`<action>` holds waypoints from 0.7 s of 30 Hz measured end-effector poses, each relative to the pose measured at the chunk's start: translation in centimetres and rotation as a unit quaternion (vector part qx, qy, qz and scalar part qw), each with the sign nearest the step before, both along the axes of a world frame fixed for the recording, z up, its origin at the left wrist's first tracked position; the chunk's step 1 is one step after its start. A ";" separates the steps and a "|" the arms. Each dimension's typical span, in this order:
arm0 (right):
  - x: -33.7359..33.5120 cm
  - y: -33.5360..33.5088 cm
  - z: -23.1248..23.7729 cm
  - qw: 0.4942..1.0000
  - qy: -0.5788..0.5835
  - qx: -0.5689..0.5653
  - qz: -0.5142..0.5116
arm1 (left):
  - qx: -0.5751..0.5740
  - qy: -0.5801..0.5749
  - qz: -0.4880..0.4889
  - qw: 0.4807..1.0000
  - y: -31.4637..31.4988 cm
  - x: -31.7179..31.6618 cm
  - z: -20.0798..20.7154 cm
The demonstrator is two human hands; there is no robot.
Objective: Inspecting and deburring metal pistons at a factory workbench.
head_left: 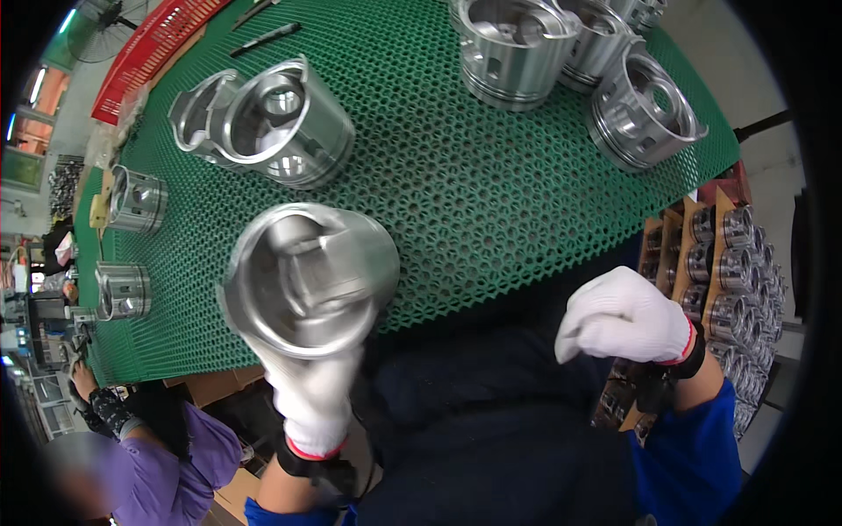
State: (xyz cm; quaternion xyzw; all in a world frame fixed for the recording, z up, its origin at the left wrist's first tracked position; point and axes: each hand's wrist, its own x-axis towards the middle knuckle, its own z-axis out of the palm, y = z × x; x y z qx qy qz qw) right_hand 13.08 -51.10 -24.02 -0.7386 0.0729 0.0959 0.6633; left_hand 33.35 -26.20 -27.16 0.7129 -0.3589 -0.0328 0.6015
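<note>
My left hand [313, 396], in a white glove, grips a large silver piston [307, 279] from below. Its hollow side faces me, and part of its inside is smeared by motion. The glove's fingers are mostly hidden behind the piston. My right hand [625, 317], gloved too, hangs off the mat's front edge at the right, fingers curled together and nothing visible in them. Just beyond the held piston, two more pistons stand close together on the green mat [438, 193], the nearer one [294, 127] overlapping the other [197, 118].
Several pistons [517, 57] stand at the far right of the mat, one [645, 110] near its edge. Two smaller-looking pistons [123, 289] stand at the left. A black pen [266, 39] lies near a red basket [149, 57]. Cardboard-divided pistons [732, 272] are stacked right. A co-worker in purple [167, 465] sits left.
</note>
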 end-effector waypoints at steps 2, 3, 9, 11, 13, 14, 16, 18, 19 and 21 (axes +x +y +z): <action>0.5 0.5 0.5 0.983 0.053 0.168 -0.046 | -0.032 0.062 -0.037 0.997 0.9 -0.4 -1.5; 1.0 1.0 0.4 0.968 0.059 0.231 -0.076 | -0.032 0.059 -0.033 0.997 1.1 -0.2 -1.6; -1.6 1.1 -1.5 0.951 0.039 0.270 -0.144 | -0.014 0.265 -0.018 0.964 4.6 1.1 -1.0; -1.8 1.6 -1.4 0.955 0.063 0.238 -0.163 | 0.120 0.016 -0.049 0.991 3.0 3.6 0.1; -0.7 2.2 -0.9 0.964 0.057 0.240 -0.104 | 0.173 -0.084 -0.130 0.973 -0.6 5.2 0.7; 0.2 2.6 -0.3 0.968 0.046 0.225 -0.099 | 0.162 -0.019 -0.180 0.970 -2.1 5.7 1.1; 0.8 2.0 0.0 0.972 0.028 0.191 -0.137 | 0.164 -0.259 -0.160 0.938 -4.2 5.8 3.4; 0.8 1.3 -0.2 0.971 0.019 0.126 -0.205 | 0.168 -0.395 -0.128 0.894 -5.6 2.9 5.7; 0.8 1.3 -0.3 0.977 0.017 0.079 -0.200 | 0.180 -0.438 -0.117 0.873 -5.3 0.9 6.8; 0.9 1.8 -0.9 0.979 -0.084 -0.111 -0.147 | 0.234 -0.448 -0.149 0.850 -6.7 -1.2 6.7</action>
